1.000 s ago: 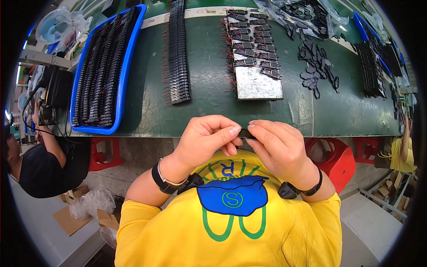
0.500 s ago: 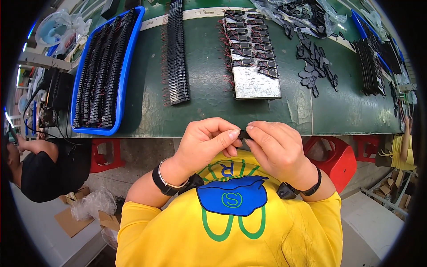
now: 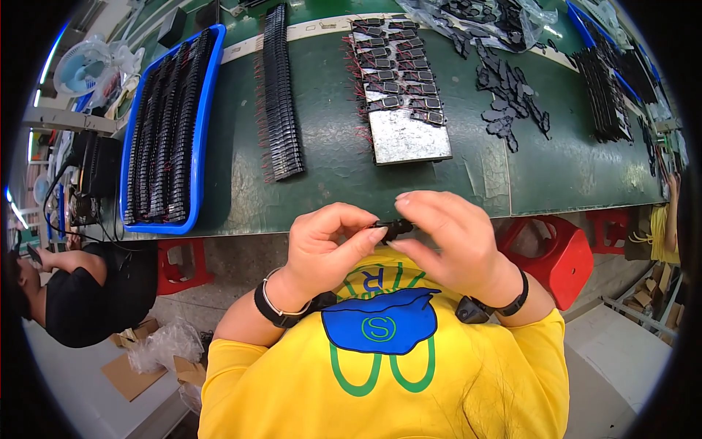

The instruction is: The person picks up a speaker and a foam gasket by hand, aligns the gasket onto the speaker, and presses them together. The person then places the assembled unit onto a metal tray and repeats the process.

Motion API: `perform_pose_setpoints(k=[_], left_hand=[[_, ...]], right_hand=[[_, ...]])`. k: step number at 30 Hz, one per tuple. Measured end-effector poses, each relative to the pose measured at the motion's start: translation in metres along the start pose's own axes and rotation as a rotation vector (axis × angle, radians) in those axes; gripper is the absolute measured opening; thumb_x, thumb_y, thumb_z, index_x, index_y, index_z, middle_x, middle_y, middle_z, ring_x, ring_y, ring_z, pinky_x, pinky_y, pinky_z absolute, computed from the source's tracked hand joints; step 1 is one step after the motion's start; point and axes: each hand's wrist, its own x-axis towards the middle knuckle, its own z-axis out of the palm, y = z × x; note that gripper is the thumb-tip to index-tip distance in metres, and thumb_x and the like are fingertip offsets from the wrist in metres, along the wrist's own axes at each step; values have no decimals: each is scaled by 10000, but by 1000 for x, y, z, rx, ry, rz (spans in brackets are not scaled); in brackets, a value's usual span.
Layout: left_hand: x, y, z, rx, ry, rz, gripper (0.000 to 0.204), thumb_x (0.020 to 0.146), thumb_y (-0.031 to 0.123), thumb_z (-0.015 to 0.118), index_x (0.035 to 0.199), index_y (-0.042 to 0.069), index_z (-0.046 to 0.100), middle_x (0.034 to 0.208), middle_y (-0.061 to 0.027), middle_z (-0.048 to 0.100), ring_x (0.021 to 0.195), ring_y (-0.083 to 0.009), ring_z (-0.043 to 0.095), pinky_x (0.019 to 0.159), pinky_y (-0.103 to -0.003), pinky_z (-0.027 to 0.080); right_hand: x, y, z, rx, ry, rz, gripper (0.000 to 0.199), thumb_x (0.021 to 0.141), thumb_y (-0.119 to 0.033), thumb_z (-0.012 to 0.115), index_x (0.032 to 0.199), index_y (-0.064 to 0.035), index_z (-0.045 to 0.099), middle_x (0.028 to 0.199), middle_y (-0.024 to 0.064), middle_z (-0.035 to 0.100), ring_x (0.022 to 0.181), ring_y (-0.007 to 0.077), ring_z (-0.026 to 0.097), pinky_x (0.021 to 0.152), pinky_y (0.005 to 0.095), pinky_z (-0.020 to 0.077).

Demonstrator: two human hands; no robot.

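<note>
Between thumb and fingers, my left hand (image 3: 329,249) pinches a small black plastic part (image 3: 396,228) just off the table's near edge. My right hand (image 3: 457,241) is at that part's other end, its thumb and fingers spread apart around it; whether a fingertip touches it, I cannot tell. Beyond the hands lies a pale metal plate (image 3: 409,140) bearing two columns of small black speaker-like parts (image 3: 415,76) with red wires. Left of the plate, a long row of black parts with red wires (image 3: 281,102) lies on the green table (image 3: 329,146).
A blue tray (image 3: 208,124) full of black rows stands at the left. Loose black plastic pieces (image 3: 504,99) and a clear bag (image 3: 545,18) lie right of the plate, with stacked black strips (image 3: 603,95) farther right. Red stools (image 3: 559,267) stand below. A person in black (image 3: 88,293) sits left.
My right thumb and fingers have come apart from the black part, which now shows more. My left hand keeps its pinch. The whole view has shifted and tilted slightly.
</note>
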Motion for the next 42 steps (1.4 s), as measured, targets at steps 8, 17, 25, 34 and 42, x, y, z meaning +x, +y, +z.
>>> perform_pose_setpoints(k=[8,17,25,34,42], left_hand=[[3,-1,-11,220,-61,269,132,823,-34,677,946,-40,629,822,-106,651,679,-139,646,609,-218,506],[6,-3,-11,236,-82,339,157,807,-3,711,938,-38,633,822,-122,656,695,-155,658,595,-223,499],[7,-2,-14,230,-111,337,154,796,-4,720,919,-39,635,819,-123,658,692,-162,664,585,-219,499],[11,-3,-19,219,-201,359,145,801,5,716,919,-26,636,828,-118,653,665,-150,649,591,-237,504],[7,4,-12,252,-121,246,209,791,44,734,963,-25,637,833,-101,653,743,-159,633,637,-254,498]], right_hand=[[-9,9,-5,399,-217,318,287,732,-43,758,994,10,655,872,140,674,724,232,664,641,295,517],[-8,10,2,387,-86,174,203,752,-37,741,937,-9,663,741,93,646,610,208,620,535,284,479],[-5,11,3,341,-67,63,184,731,-13,730,899,1,656,755,104,658,622,240,634,540,304,495],[-8,12,8,271,-52,-35,172,709,5,721,854,4,630,744,113,646,618,262,631,543,325,500],[-6,15,7,272,-78,-65,188,687,22,718,846,8,619,739,116,641,612,267,625,534,325,495]])
